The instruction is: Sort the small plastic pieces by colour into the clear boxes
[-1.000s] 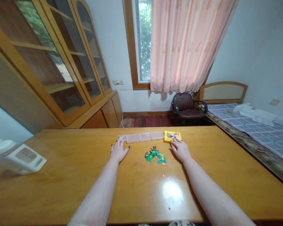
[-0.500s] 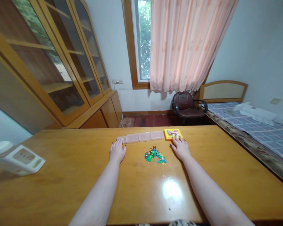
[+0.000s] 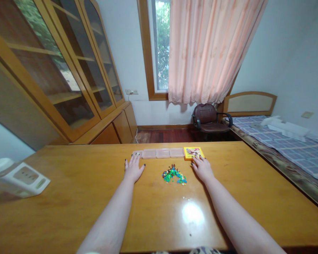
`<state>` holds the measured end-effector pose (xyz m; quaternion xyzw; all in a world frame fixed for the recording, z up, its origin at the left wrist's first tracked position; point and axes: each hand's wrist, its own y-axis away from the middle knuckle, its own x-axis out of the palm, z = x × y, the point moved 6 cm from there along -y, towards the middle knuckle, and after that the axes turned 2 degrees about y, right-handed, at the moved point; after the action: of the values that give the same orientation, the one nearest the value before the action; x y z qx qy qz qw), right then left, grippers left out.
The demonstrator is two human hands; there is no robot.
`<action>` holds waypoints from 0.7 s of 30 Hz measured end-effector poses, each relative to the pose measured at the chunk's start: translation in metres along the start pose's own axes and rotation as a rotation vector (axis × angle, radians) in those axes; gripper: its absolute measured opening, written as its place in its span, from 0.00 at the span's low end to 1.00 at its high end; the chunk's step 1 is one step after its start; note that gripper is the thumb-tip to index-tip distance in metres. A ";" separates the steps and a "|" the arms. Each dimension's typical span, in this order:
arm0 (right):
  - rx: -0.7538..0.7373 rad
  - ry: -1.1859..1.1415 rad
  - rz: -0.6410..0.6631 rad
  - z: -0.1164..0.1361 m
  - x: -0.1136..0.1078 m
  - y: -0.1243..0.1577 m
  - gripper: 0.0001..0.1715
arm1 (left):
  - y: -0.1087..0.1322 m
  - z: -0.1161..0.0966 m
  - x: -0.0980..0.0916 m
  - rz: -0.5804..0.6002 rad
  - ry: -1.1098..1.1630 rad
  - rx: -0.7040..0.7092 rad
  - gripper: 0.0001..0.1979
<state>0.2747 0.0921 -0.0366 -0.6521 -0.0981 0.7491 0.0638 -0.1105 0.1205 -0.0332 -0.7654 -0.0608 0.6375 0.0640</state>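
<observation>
My left hand (image 3: 134,168) lies with fingers spread at the left end of a row of shallow clear plastic trays (image 3: 163,153), its fingertips on the leftmost one. At the row's right end is a flat yellow box (image 3: 193,152) with a printed picture on top. My right hand (image 3: 202,167) rests there with fingers apart, the fingertips at the box's near edge. Between my hands lies a loose pile of small building bricks (image 3: 173,173), green, blue, brown, yellow and white. A few tiny pale pieces sit nearer to me, too small to make out.
A white and clear plastic container (image 3: 21,178) stands at the left of the wooden table (image 3: 76,197). Beyond the table are a brown armchair (image 3: 210,118), a glass-door cabinet (image 3: 76,70) and a bed (image 3: 275,141) on the right.
My left fingers have spread wider. The yellow box has turned straighter and shifted slightly left, now in line with the trays, and my right hand has moved a little with it.
</observation>
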 end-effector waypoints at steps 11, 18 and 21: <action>-0.269 -0.261 0.366 0.079 0.009 0.053 0.49 | 0.049 -0.120 0.017 0.264 0.285 0.517 0.34; 0.062 -0.870 0.006 0.051 0.013 0.045 0.30 | 0.051 -0.206 0.036 0.344 0.294 0.503 0.31; 0.224 -1.046 -0.126 0.032 0.015 0.044 0.28 | 0.063 -0.222 0.034 0.296 0.291 0.620 0.31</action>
<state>0.2428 0.0510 -0.0568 -0.1742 -0.0750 0.9744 0.1205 0.1147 0.0602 -0.0376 -0.7928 0.2562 0.5125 0.2077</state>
